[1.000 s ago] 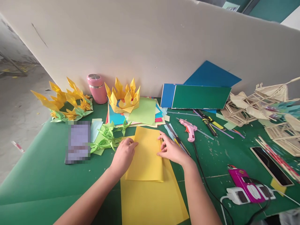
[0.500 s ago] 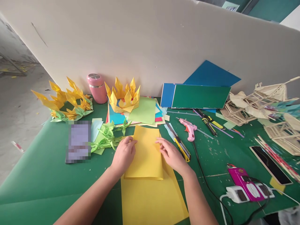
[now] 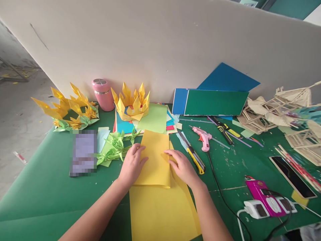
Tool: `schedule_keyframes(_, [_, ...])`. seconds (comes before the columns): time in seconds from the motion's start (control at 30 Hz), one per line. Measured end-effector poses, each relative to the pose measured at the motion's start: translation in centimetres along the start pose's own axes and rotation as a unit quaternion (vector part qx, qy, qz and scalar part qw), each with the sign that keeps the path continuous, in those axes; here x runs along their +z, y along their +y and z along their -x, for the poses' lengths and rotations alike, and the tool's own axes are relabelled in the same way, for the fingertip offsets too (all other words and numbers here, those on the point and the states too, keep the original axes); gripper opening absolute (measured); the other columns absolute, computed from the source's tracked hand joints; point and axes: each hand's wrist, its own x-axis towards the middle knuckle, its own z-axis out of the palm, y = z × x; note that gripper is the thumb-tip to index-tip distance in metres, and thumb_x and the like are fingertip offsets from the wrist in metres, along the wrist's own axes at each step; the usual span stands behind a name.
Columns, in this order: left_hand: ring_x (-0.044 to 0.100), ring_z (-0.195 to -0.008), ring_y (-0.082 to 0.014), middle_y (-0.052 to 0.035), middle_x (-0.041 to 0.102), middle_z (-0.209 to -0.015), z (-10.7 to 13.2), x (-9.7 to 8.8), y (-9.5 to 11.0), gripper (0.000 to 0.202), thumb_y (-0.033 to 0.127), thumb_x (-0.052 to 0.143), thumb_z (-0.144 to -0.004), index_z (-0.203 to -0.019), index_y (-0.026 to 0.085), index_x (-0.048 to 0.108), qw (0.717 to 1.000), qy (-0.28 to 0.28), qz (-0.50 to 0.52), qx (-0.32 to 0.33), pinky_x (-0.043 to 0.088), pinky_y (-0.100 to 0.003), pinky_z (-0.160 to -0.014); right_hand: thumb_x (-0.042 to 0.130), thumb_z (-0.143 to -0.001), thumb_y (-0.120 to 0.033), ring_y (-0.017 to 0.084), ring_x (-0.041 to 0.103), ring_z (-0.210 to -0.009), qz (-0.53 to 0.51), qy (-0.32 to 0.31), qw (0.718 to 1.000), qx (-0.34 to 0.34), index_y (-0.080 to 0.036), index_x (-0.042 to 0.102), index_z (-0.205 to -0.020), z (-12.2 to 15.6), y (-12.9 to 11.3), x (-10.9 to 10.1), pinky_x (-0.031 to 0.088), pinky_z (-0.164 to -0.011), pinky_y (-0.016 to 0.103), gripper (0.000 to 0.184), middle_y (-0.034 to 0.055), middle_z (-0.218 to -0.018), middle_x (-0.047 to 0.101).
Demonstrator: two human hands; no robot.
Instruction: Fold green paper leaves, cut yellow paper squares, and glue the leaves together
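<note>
A large yellow paper sheet lies on the green table in front of me. Its far part is folded back over itself as a yellow flap. My left hand rests on the flap's left edge with fingers stretched flat. My right hand presses the flap's right edge, fingers extended and pointing left. Neither hand grips anything. Green folded paper flowers lie just left of my left hand. A yellow utility knife lies just right of my right hand.
A yellow paper crown sits on a stack of coloured sheets. A pink cup and yellow paper flowers stand at the back left. A pink glue gun, stick models, a phone and a power strip lie to the right.
The folded flap has been drawn a little closer to me and narrowed. My right hand slid left onto the flap's right edge. My left hand stayed on the left edge.
</note>
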Motion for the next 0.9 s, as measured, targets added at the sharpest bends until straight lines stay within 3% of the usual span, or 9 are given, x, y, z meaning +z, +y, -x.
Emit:
schedule_keyframes(0.1, [0.063,-0.097,-0.0262,-0.0112,0.058,-0.106,0.0,-0.1,0.2,0.025,0.017,0.055,-0.083,-0.109,0.017,0.054,1.0,-0.004,0.003,-0.002,0.054,-0.04,-0.084,0.053,-0.084,-0.011,0.022,0.052,-0.121,0.003,-0.05,0.998,0.03,-0.03,0.045,-0.128,1.0,-0.6,-0.9,0.043,-0.102,0.045,0.049,0.0038,-0.126,0.059])
schedule_keyframes(0.3, [0.063,-0.099,-0.0266,-0.0125,0.057,-0.107,0.0,-0.4,0.9,0.025,0.016,0.053,-0.085,-0.11,0.015,0.051,1.0,0.016,-0.016,0.012,0.054,-0.04,-0.084,0.071,-0.075,-0.025,0.023,0.03,-0.139,0.032,-0.149,0.987,0.052,-0.034,0.027,-0.142,2.5,-2.2,-1.3,0.014,-0.116,0.053,0.08,0.0042,-0.148,0.038])
schedule_keyframes(0.4, [0.064,-0.096,-0.024,-0.0112,0.056,-0.109,-0.1,-0.6,0.9,0.025,0.016,0.051,-0.087,-0.112,0.018,0.05,0.999,0.036,-0.013,0.01,0.056,-0.035,-0.079,0.076,-0.07,-0.04,0.027,0.028,-0.14,0.041,-0.161,0.986,0.021,-0.032,0.026,-0.143,2.9,-2.0,-1.0,0.014,-0.115,0.055,0.089,0.0074,-0.15,0.035])
schedule_keyframes(0.47, [0.063,-0.097,-0.0225,-0.0104,0.054,-0.111,-0.2,-0.7,0.8,0.025,0.016,0.05,-0.088,-0.113,0.02,0.049,0.998,0.067,-0.005,0.012,0.056,-0.033,-0.079,0.071,-0.073,-0.048,0.028,0.034,-0.137,0.046,-0.108,0.993,0.0,-0.03,0.032,-0.141,2.9,-1.3,-0.9,0.024,-0.112,0.053,0.08,0.0092,-0.147,0.04])
schedule_keyframes(0.53, [0.062,-0.101,-0.0227,-0.0106,0.053,-0.111,-0.3,-0.7,0.6,0.027,0.016,0.05,-0.088,-0.115,0.02,0.048,0.995,0.1,0.003,0.023,0.055,-0.034,-0.083,0.057,-0.085,-0.047,0.027,0.043,-0.13,0.066,0.023,0.997,0.017,-0.026,0.042,-0.135,2.9,-0.2,-1.0,0.037,-0.105,0.046,0.056,0.0114,-0.139,0.049])
schedule_keyframes(0.63, [0.059,-0.106,-0.0239,-0.0116,0.05,-0.111,-0.4,-0.6,0.3,0.031,0.015,0.05,-0.088,-0.119,0.02,0.045,0.993,0.112,0.009,0.033,0.053,-0.036,-0.089,0.041,-0.094,-0.036,0.028,0.055,-0.112,0.153,0.204,0.964,0.074,-0.019,0.054,-0.12,2.6,1.7,-1.6,0.045,-0.093,0.045,0.034,0.0142,-0.119,0.061])
schedule_keyframes(0.7, [0.058,-0.106,-0.0243,-0.0125,0.049,-0.112,-0.4,-0.5,0.3,0.035,0.014,0.048,-0.088,-0.123,0.02,0.043,0.994,0.101,0.012,0.028,0.053,-0.038,-0.089,0.039,-0.094,-0.031,0.03,0.057,-0.101,0.216,0.228,0.945,0.094,-0.016,0.056,-0.116,2.6,2.7,-1.9,0.047,-0.086,0.046,0.032,0.0155,-0.111,0.063])
schedule_keyframes(0.9, [0.06,-0.101,-0.0252,-0.0159,0.043,-0.121,-0.3,-0.4,0.2,0.049,0.014,0.046,-0.087,-0.134,0.02,0.034,0.997,0.069,0.016,0.007,0.052,-0.043,-0.088,0.036,-0.089,-0.017,0.029,0.057,-0.09,0.28,0.193,0.931,0.137,-0.016,0.054,-0.117,2.4,3.5,-1.7,0.048,-0.076,0.042,0.034,0.0149,-0.101,0.065])
